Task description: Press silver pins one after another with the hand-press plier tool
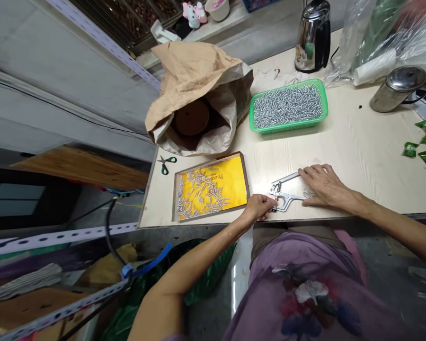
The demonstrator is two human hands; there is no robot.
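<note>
Silver metal plier [283, 194], one; two handles [287, 178].
Left hand [260, 206] pinched at its head, held item unclear; right hand [321, 185] grasping both handles; one green plastic basket [291, 127] beyond.

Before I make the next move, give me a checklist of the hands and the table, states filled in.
1. Right hand at the spread handles of the silver metal plier-like tool: ok.
2. Left hand at the tool's front end: ok.
3. Piece seated in that end: cannot tell, the left hand hides it.
4. Small silver metal pieces beside the left hand, in the shallow yellow-based tray: ok.
5. Green plastic basket upright: ok.
6. Green-handled scissors closed: not ok, they look open.
</note>
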